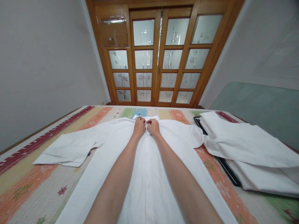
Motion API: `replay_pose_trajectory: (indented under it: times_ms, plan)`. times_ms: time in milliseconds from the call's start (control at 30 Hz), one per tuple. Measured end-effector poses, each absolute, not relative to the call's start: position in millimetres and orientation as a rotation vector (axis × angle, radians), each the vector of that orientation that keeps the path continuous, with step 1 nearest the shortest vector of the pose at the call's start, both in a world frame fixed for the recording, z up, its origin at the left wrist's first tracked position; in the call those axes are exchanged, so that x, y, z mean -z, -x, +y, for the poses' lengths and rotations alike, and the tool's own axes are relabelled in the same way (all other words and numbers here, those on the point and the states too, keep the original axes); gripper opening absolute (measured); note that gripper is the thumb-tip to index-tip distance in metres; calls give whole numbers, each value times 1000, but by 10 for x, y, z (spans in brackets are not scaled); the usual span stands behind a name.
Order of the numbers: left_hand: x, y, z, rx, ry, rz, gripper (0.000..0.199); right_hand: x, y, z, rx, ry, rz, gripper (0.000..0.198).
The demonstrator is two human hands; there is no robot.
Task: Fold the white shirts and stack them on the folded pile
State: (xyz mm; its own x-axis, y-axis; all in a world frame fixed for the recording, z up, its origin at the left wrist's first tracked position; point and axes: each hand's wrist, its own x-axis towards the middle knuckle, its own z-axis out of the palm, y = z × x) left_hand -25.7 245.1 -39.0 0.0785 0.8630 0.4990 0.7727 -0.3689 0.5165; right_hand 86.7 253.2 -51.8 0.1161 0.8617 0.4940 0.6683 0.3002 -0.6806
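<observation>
A white button-up shirt (112, 165) lies spread front side up, its collar at the far end and its sleeves out to both sides. Both arms reach along it to the collar. My left hand (139, 125) is closed, with its fingertips pinching the left edge of the shirt front just below the collar. Beside it, my right hand (153, 126) is closed in the same way on the right edge. The fingertips of the two hands nearly meet. Any button between them is too small to make out.
A patterned, colourful cloth (63, 186) covers the surface under the shirt. At the right lies a folded white and black garment (261, 180), with the shirt's right sleeve resting over it. Wooden doors with glass panes (151, 59) stand beyond, and a pale green panel (257, 102) at right.
</observation>
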Motion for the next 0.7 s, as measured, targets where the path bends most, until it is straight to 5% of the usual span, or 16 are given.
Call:
replay_pose_trajectory:
  times_ms: [700]
  plan:
    - [317, 278, 2398, -1258, -2091, 1574, 14, 425, -879, 2482, -385, 1439, -1628, 26]
